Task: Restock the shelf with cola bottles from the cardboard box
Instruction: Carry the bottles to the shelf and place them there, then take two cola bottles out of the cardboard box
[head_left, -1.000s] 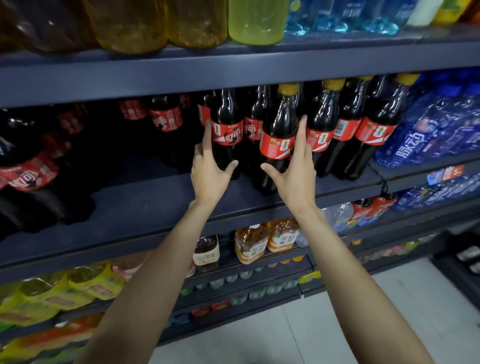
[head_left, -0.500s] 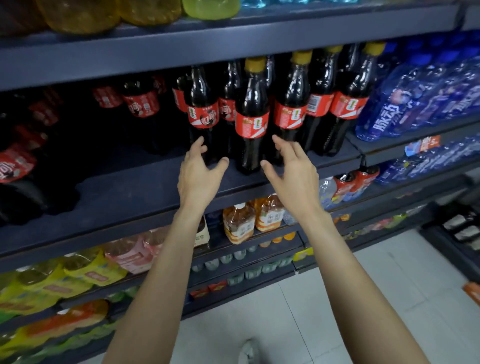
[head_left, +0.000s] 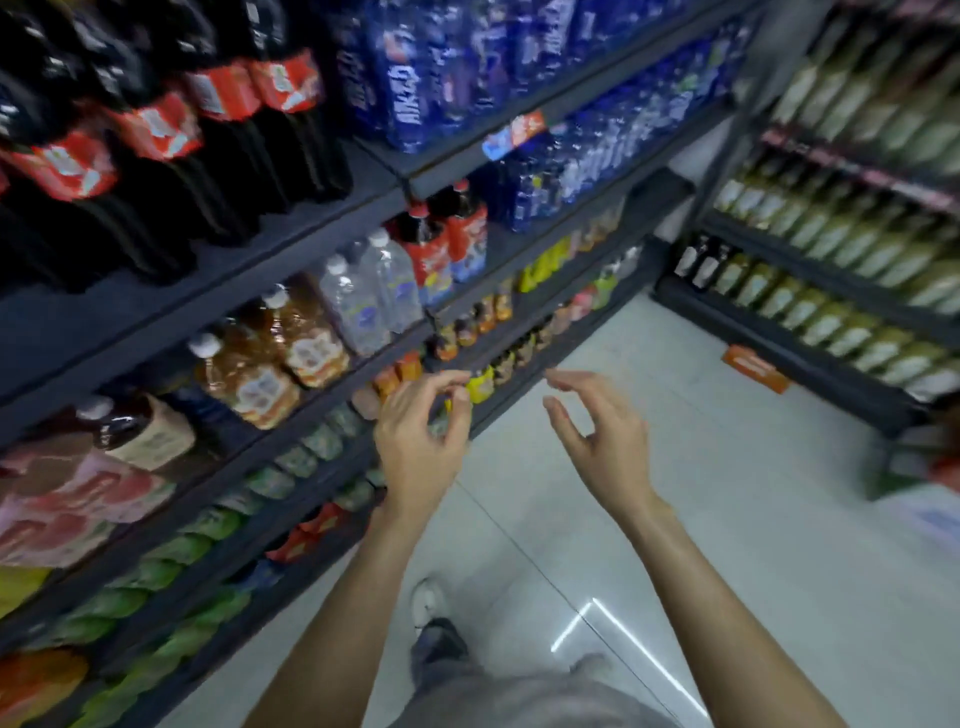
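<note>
Dark cola bottles with red labels stand in a row on the dark shelf at the upper left, blurred by motion. My left hand hangs in front of the lower shelves with loosely curled fingers and holds nothing. My right hand is beside it over the floor, fingers relaxed and empty. Both hands are well below and away from the cola row. No cardboard box is in view.
Blue bottles fill the shelf right of the cola. Tea and water bottles sit one shelf lower. A second rack of pale green bottles lines the right. An orange item lies on the white floor.
Both hands have dropped away from the cola bottles to waist height. The view has swung down and to the right, toward the aisle floor.
</note>
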